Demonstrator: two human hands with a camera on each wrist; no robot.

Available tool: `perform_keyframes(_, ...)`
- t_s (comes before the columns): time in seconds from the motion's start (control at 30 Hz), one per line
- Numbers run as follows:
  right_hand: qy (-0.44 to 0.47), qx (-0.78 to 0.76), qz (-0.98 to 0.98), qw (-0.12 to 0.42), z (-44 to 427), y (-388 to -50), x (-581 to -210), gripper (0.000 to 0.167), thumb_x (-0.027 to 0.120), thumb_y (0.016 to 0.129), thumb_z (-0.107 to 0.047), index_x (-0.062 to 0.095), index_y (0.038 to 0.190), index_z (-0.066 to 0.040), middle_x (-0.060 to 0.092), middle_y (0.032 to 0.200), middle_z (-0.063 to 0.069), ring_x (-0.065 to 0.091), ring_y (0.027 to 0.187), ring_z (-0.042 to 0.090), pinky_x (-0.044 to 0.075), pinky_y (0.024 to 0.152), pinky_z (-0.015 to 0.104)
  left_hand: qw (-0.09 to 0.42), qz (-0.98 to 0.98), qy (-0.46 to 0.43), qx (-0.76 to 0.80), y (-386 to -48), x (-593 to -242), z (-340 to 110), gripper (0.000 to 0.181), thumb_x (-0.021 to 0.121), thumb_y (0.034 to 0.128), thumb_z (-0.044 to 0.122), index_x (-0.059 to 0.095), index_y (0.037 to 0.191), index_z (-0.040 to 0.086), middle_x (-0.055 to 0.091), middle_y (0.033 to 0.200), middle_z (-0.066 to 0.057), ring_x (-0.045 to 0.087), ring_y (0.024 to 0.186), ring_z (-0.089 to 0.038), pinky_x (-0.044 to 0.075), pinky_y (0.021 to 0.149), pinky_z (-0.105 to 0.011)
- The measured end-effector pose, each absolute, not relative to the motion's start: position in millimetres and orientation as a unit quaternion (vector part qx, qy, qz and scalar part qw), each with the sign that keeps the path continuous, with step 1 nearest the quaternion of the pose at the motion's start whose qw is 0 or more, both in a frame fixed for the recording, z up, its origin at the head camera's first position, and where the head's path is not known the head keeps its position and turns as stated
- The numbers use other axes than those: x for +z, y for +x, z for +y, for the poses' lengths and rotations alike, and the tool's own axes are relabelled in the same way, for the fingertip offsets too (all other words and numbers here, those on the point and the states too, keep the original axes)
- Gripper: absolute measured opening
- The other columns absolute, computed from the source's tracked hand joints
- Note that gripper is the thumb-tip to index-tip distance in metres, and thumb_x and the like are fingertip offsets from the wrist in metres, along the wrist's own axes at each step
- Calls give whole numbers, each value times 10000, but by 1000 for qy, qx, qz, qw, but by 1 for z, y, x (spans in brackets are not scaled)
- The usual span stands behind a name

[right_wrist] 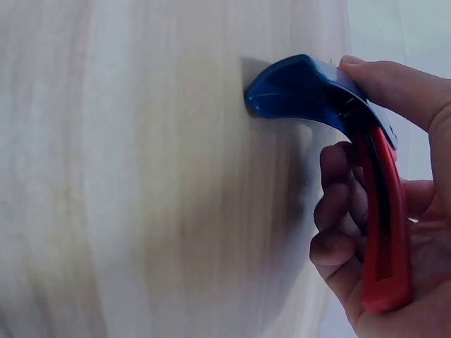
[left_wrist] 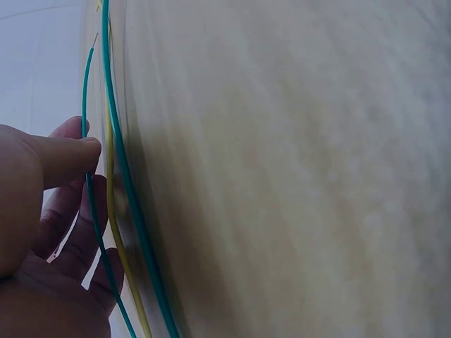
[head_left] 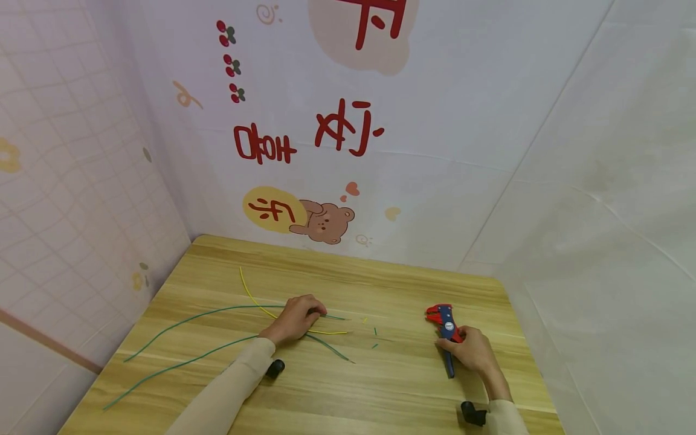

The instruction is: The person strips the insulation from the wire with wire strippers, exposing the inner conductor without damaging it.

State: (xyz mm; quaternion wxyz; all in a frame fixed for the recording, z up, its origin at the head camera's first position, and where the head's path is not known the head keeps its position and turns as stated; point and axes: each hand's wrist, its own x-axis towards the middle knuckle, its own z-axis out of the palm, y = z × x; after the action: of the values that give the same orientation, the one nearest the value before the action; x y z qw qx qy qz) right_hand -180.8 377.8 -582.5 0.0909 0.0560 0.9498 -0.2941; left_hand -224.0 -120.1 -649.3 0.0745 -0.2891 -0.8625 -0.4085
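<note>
In the left wrist view, my left hand (head_left: 295,317) pinches a thin green wire (left_wrist: 84,91) between thumb and finger, close to its bare metal tip. A yellow wire (left_wrist: 115,225) and a second green wire (left_wrist: 137,211) run beside that hand, near the tabletop. In the head view, the wires' long ends curve away to the left. On the right, my right hand (head_left: 474,350) holds a wire stripper (head_left: 447,326) with red and blue parts, its head directed toward the back. The right wrist view shows its red handle (right_wrist: 386,246) across the palm, fingers curled around it.
Small green offcuts (head_left: 375,331) and a yellow offcut (head_left: 365,320) lie on the wooden table (head_left: 380,393) between the hands. A printed white wall sheet (head_left: 435,151) stands behind the table, with further sheets at the left and right.
</note>
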Motion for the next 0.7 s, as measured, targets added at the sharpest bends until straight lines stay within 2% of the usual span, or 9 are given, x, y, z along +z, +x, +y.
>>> perform_keyframes(0.17, 65, -291, 951, 88, 382, -181, -585, 738, 888, 968, -460, 674, 1330, 146, 745, 1080, 189, 606, 861, 226, 459, 692, 324, 72, -870, -277, -401, -220, -645, -118, 136, 751, 1079, 90, 861, 1111, 165, 789, 1036, 22, 700, 906, -133, 508, 930, -466)
perform_keyframes(0.37, 73, -290, 952, 72, 386, -180, -589, 772, 887, 969, -489, 673, 1357, 143, 759, 1145, 232, 630, 888, 243, 471, 707, 341, 11, -889, -225, -398, -205, -607, -110, 155, 762, 1037, -5, 861, 1093, 101, 809, 1066, -39, 736, 983, -227, 482, 1038, -671)
perform_keyframes(0.5, 77, -290, 952, 63, 386, -179, -591, 770, 894, 963, -499, 691, 1352, 134, 770, 1148, 227, 643, 905, 243, 476, 722, 340, -12, -899, -205, -387, -202, -601, -108, 158, 749, 1056, 1, 860, 1108, 100, 815, 1096, -41, 741, 1026, -240, 463, 1085, -670)
perform_keyframes(0.7, 81, -291, 951, 59, 387, -178, -592, 758, 893, 967, -487, 699, 1368, 125, 780, 1207, 257, 694, 966, 273, 514, 756, 347, -11, -901, -203, -384, -202, -602, -107, 152, 751, 1056, 7, 859, 1111, 99, 814, 1097, -49, 734, 1020, -233, 459, 1074, -649)
